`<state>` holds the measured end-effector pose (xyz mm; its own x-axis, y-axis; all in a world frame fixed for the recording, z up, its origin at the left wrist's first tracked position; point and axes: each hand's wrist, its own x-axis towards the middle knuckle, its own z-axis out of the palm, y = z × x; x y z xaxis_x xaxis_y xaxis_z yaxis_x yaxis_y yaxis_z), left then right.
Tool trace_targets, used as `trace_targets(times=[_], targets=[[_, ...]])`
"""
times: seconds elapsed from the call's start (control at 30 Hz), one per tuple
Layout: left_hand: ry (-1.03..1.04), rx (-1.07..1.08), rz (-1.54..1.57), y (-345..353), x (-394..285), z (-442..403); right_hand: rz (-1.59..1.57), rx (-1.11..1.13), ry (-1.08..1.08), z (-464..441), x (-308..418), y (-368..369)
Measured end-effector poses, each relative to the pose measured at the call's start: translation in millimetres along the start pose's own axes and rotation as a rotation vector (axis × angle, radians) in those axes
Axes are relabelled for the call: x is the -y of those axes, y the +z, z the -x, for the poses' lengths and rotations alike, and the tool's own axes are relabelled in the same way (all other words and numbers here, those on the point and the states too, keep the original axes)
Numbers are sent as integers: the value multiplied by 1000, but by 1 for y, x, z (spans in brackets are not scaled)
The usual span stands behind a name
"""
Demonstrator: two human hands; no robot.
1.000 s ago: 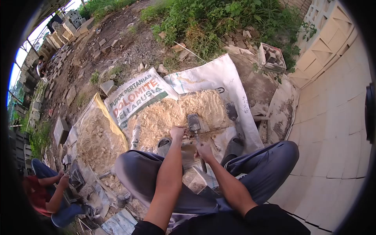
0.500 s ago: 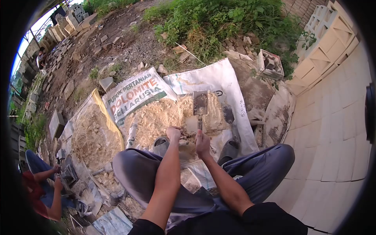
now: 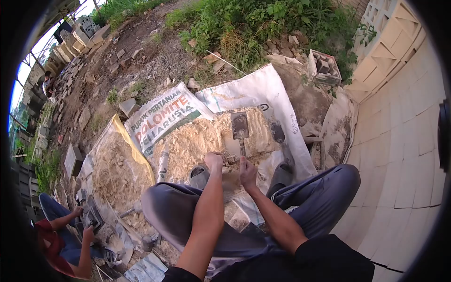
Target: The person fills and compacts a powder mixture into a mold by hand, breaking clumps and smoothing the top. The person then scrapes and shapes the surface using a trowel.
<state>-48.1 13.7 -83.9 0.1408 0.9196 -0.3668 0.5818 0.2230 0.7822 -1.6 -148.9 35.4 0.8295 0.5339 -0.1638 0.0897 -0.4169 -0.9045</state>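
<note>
A hand tool with a dark rectangular head (image 3: 240, 126) and a narrow handle shows over the pale powder (image 3: 260, 129). My right hand (image 3: 247, 173) is closed at the near end of that handle, thumb upward. To its left, my left hand (image 3: 214, 161) is curled shut beside a rough, dark edge (image 3: 230, 159) between the two hands; what its fingers hold is hidden. Under the powder lies a white printed sack (image 3: 169, 110), and another white sack (image 3: 277, 89) spreads behind and to the right. My sandalled feet (image 3: 199, 176) rest on either side of my hands.
At lower left, another person (image 3: 56, 244) works over a dark metal piece (image 3: 93, 214). A heap of powder (image 3: 117, 171) lies on a yellow-edged sack. Pale stacked blocks (image 3: 394, 155) line the right side. A box of rubble (image 3: 324, 68) and plants stand behind.
The view has shifted slightly. The tool's head now shows a thinner pale rim, and its shadow on the sack looks shorter. Both hands stay closed near the same spot.
</note>
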Motion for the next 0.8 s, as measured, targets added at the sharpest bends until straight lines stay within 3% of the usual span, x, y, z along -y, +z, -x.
trace_targets(times=[0.07, 0.13, 0.23, 0.33, 0.43, 0.53, 0.63, 0.7, 0.8], targets=[[-75, 11, 82, -3, -1, 3, -33, -15, -38, 2, -1, 2], [-139, 23, 166, -2, 2, 3, 209, 79, 134, 10, -26, 8], [-99, 51, 91, -11, -7, 5, 256, 103, 218, 8, -37, 12], [-225, 61, -62, -16, -24, 16, 190, 131, 296, 8, -10, -6], [-231, 86, -25, -8, -13, 7, 106, 70, 142, 7, 12, -17], [-67, 9, 58, -9, -3, 8, 64, 78, 55, 4, 22, -20], [-130, 39, 72, -16, -19, 15, 315, 81, 229, 6, -46, 11], [-248, 81, 192, -22, -31, 23, 315, 103, 253, 12, -42, 6], [-257, 80, 184, -25, -36, 30, 275, 165, 279, 14, -28, -3]])
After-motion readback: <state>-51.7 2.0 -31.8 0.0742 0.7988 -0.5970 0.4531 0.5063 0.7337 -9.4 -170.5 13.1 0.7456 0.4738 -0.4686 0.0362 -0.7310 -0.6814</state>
